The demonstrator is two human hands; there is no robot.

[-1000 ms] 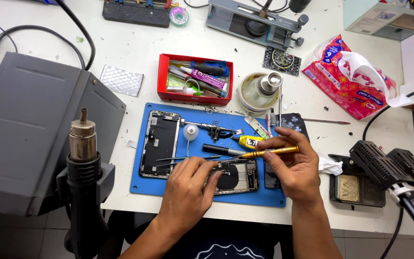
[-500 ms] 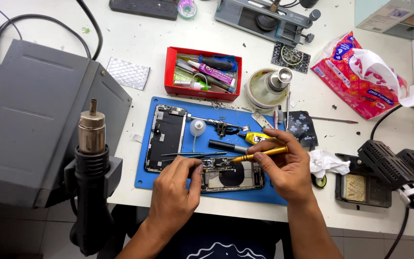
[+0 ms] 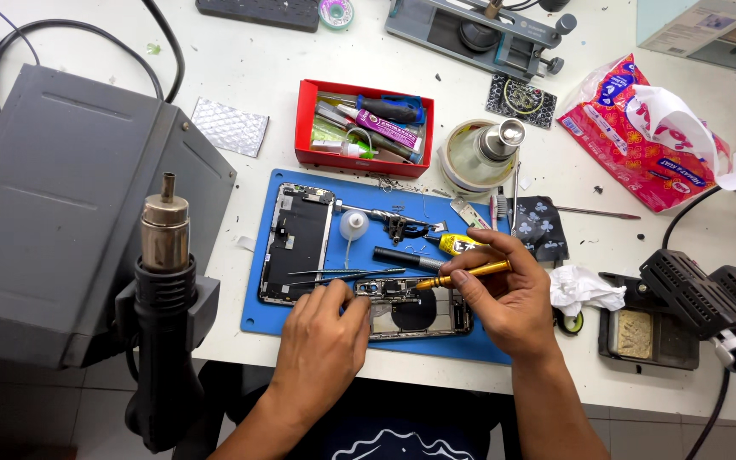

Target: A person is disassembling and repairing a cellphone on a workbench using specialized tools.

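The opened phone body (image 3: 415, 312) lies flat at the near edge of the blue work mat (image 3: 257, 319), with its separated screen panel (image 3: 297, 242) lying on the same mat toward the far left corner. The left hand (image 3: 321, 345) rests on the phone body's left end, fingers curled down and pressing the frame to pin it against the mat. The right hand (image 3: 508, 298) sits over the phone body's right end, its thumb and fingers pinched closed around a slim yellow screwdriver (image 3: 462, 275), whose tip points down into the top edge of the open chassis. A pair of tweezers (image 3: 347, 274) lies on the mat just beyond the phone body. The phone body looks light, thin and stiff, but with its insides exposed it is likely fragile: connectors and thin cables would suffer from a slip. It is best held by the metal rim at the sides, as the left hand does, never by the inner parts. The screwdriver is thin and smooth, so a fingertip pinch near its middle suits it.
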